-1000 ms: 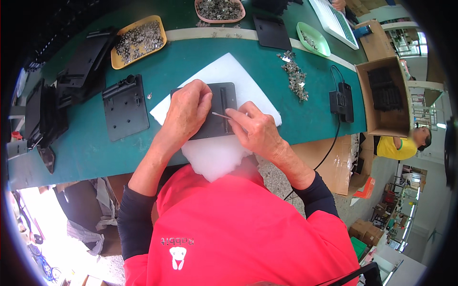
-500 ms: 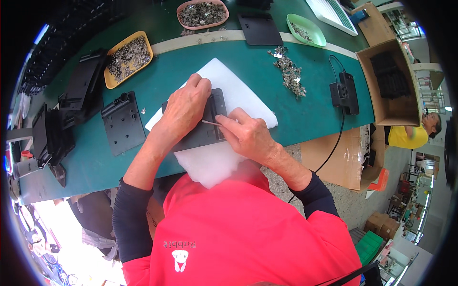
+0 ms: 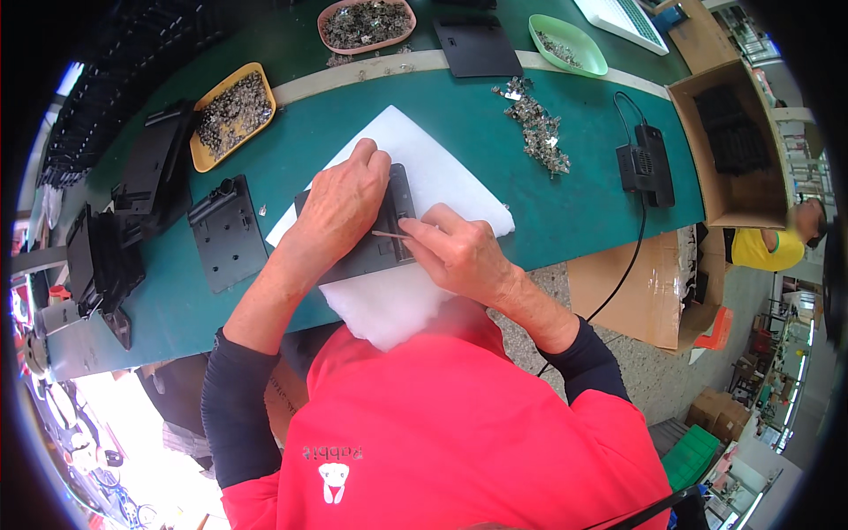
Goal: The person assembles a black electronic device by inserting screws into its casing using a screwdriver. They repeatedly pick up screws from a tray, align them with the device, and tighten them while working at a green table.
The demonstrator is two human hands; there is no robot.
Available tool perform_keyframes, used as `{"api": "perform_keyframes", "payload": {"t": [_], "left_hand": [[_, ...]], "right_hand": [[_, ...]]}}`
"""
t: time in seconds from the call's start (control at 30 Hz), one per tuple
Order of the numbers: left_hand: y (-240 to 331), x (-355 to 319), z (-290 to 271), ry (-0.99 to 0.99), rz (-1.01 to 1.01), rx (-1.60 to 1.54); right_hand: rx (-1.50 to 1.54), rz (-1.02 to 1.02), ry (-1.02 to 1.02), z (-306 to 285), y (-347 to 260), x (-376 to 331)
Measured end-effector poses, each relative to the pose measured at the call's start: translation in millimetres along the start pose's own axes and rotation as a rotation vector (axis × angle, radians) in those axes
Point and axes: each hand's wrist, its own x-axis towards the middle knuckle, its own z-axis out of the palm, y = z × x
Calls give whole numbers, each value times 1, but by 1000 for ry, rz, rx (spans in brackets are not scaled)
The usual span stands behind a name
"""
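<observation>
A black plastic panel lies on a sheet of white foam in front of me. My left hand is closed over the panel's far left part, its fingers curled down against it and the fingertips hidden. From the right, my right hand pinches a thin pale stick that resembles a cotton swab. The stick's tip points left, over the panel beside a raised strip. A second black panel, with a rolled edge and small studs, lies on the green table to the left.
Small metal parts fill a yellow tray, a pink tray and part of a green tray. More metal parts lie loose. Black panels are stacked left. A power adapter and cardboard box stand right. Beyond is a person in yellow.
Both hands stay at the panel in nearly the same pose. The whole view has shifted slightly; the stick remains pinched over the panel.
</observation>
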Motion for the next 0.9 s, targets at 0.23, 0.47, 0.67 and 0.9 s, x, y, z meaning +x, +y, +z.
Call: {"api": "perform_keyframes", "payload": {"t": [0.23, 0.47, 0.67, 0.9], "left_hand": [[10, -19, 17, 218, 30, 21], [3, -38, 20, 335, 120, 43], [2, -41, 21, 287, 88, 41], [12, -42, 3, 232, -52, 19]], "right_hand": [[71, -11, 44, -2, 1, -1], [210, 217, 120, -7, 2, -2], [186, 390, -86, -7, -25, -1], [314, 438, -23, -17, -6, 11]]}}
